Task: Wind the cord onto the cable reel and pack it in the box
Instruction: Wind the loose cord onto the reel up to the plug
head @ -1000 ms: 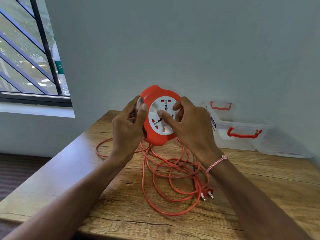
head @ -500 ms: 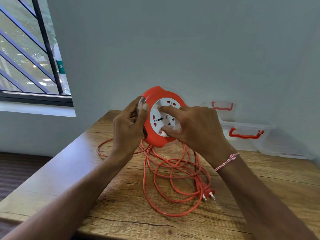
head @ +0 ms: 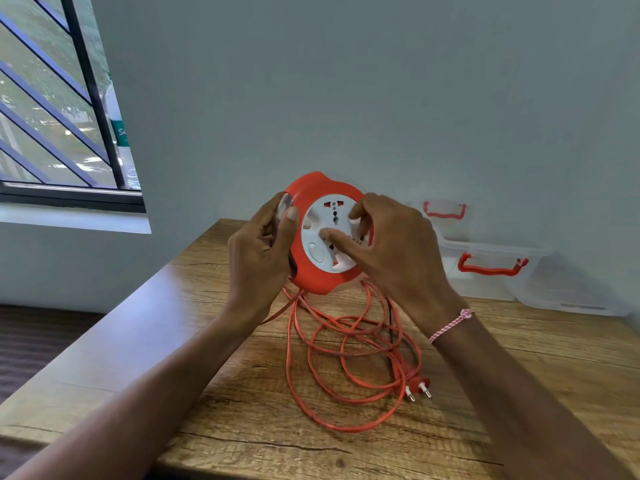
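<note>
Orange cable reel held up above the table, white socket face turned toward the camera. No brand or readable text on the reel face, only socket holes, red shutters and a pale oval button low on the left of the face.

Left hand wrapped around the reel's left edge, thumb on the front rim, fingers behind: closed grip on the housing. Right hand over the right side of the white face, fingertips pressed on the disc, index and thumb pinching a white tab near the top right; closed on the reel too. Pink-and-white braided bracelet on the right wrist.

Orange cord hanging from the reel's underside, lying in loose overlapping loops on the wood below and in front of the reel. Two-pin plug at the right edge of the loops, pins pointing toward the camera.

Clear plastic box with red handles at the back right of the table, against the wall, well apart from the reel. Lid with red handle leaning behind it.

Window with dark bars at upper left; green label outside it, lettering cut off, starts "S", rest unreadable.
</note>
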`<state>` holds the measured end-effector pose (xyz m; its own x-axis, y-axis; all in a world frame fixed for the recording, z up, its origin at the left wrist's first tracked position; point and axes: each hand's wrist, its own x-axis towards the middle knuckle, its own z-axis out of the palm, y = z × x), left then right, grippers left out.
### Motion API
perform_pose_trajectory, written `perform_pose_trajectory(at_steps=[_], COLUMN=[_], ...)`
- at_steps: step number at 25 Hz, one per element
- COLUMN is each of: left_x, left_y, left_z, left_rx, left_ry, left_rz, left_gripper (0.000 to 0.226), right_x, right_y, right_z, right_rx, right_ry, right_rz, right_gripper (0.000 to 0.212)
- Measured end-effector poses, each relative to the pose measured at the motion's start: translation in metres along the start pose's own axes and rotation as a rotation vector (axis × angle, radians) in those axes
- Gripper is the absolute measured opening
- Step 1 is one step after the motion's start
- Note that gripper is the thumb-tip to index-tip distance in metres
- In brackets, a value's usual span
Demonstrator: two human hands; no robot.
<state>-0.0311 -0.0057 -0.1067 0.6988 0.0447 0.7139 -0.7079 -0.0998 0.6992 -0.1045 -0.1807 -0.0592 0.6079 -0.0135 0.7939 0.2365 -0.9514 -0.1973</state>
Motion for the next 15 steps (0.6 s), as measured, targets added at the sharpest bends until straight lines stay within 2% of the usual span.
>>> perform_pose_trajectory(at_steps=[4,7,10,15], left_x=[0.004,0.003,0.003,0.001], left_y=[0.004,0.003,0.004,0.004], left_z=[-0.006,-0.006,-0.005,-0.006], left_rx=[-0.048,-0.049,-0.047,-0.029], left_ry=[0.018,-0.021,-0.035,-0.050], left_rz=[-0.030,-0.044,-0.035,0.018], left_gripper=[0.038,0.034,0.035,0.029], right_x=[0.004,0.002,0.001,-0.005], right_y=[0.012,0.011,0.009,0.002], right_z=[-0.005,-0.002,0.000,0.006], right_rx=[-0.214,-0.340,-0.356,-0.247], right_ry=[-0.164,-0.077,-0.020,-0.003], right_rz=[-0.343,-0.471,-0.477,-0.338], right_gripper=[0.057,0.062,0.058,0.061])
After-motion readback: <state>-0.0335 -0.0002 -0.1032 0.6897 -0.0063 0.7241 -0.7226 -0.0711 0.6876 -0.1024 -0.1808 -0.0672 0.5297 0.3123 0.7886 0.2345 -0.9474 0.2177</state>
